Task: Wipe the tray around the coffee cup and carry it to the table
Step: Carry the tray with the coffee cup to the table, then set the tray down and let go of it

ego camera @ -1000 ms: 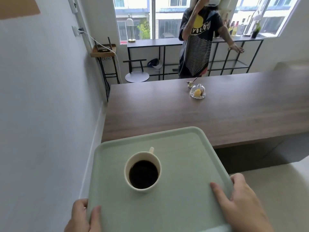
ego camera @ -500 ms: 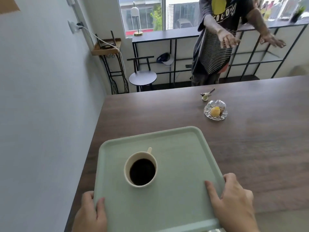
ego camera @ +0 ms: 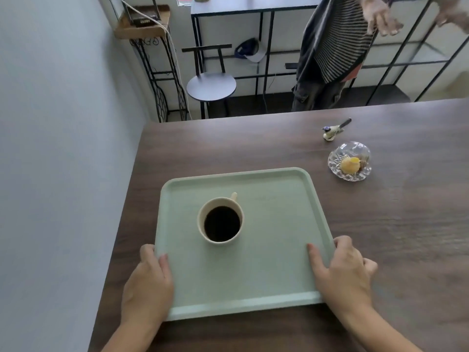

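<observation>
A pale green tray lies over the dark wooden table, near its left end. On the tray's left half stands a cream cup full of black coffee, its handle pointing away from me. My left hand grips the tray's left rim, thumb on top. My right hand grips the right rim, thumb resting on the tray's floor. I cannot tell whether the tray rests on the table or is just above it.
A glass dish with a yellow sweet and a small bird figurine sit on the table, right of the tray's far corner. A person stands beyond the table. A round stool and a grey wall are left.
The tray and my hands have come forward over the table, from short of its near edge to well onto its top. The person beyond has lowered both arms.
</observation>
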Demonstrator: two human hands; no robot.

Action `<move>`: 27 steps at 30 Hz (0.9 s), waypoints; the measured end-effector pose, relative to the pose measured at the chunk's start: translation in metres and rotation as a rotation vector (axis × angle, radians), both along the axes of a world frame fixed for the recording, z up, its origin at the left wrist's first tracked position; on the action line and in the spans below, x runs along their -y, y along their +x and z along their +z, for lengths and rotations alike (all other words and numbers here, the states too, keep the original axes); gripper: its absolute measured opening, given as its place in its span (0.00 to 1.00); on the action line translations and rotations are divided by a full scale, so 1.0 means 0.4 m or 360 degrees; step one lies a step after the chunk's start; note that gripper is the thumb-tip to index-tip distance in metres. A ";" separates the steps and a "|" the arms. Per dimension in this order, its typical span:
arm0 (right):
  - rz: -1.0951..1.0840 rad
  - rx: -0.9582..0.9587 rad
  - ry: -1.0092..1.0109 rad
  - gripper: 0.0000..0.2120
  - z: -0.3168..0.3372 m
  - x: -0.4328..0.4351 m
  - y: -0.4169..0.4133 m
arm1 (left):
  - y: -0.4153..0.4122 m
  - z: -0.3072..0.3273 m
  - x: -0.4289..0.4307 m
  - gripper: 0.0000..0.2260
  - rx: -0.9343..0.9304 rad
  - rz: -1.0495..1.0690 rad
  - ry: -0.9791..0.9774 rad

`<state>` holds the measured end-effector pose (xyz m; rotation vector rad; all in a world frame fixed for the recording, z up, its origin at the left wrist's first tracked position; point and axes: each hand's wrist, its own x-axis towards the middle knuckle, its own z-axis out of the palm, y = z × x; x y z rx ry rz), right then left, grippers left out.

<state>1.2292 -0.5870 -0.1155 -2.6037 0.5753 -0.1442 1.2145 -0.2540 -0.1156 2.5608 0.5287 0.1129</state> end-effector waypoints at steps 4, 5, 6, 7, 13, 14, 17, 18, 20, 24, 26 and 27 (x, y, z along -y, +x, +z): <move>-0.0022 -0.0061 -0.0102 0.19 -0.024 -0.001 0.018 | 0.020 -0.008 -0.003 0.05 -0.0011 -0.0023 0.0041; -0.0032 -0.0057 -0.0110 0.19 -0.029 -0.001 0.021 | 0.025 -0.009 -0.003 0.05 -0.0010 -0.0033 0.0044; -0.0038 -0.0038 -0.0119 0.19 -0.035 -0.004 0.023 | 0.031 -0.010 -0.005 0.05 -0.0002 -0.0044 0.0052; -0.0042 -0.0009 -0.0133 0.19 -0.040 -0.007 0.026 | 0.038 -0.009 -0.007 0.05 0.0010 -0.0057 0.0065; -0.0041 0.0023 -0.0136 0.19 -0.046 -0.011 0.076 | 0.080 -0.019 -0.016 0.09 0.0023 -0.0100 0.0191; -0.0036 0.0012 -0.0135 0.19 -0.044 -0.012 0.080 | 0.083 -0.021 -0.016 0.09 0.0021 -0.0108 0.0214; -0.0016 -0.0016 -0.0123 0.19 -0.035 -0.015 0.081 | 0.088 -0.018 -0.015 0.08 -0.0005 -0.0142 0.0318; -0.0004 0.0002 -0.0127 0.19 -0.030 -0.014 0.081 | 0.090 -0.016 -0.017 0.09 -0.0002 -0.0167 0.0357; 0.0092 0.0140 -0.0125 0.18 -0.011 -0.011 0.089 | 0.092 -0.007 -0.018 0.19 0.0037 -0.0268 0.0370; 0.0710 0.0391 0.0308 0.20 0.059 -0.064 0.173 | 0.093 0.048 0.035 0.44 0.0066 -0.0469 -0.0298; 0.1055 0.0194 0.0589 0.21 0.090 -0.126 0.246 | 0.105 0.057 0.093 0.52 0.0032 -0.0492 -0.0547; 0.1165 0.0037 0.0726 0.21 0.103 -0.158 0.281 | 0.112 0.055 0.121 0.54 0.0040 -0.0495 -0.0605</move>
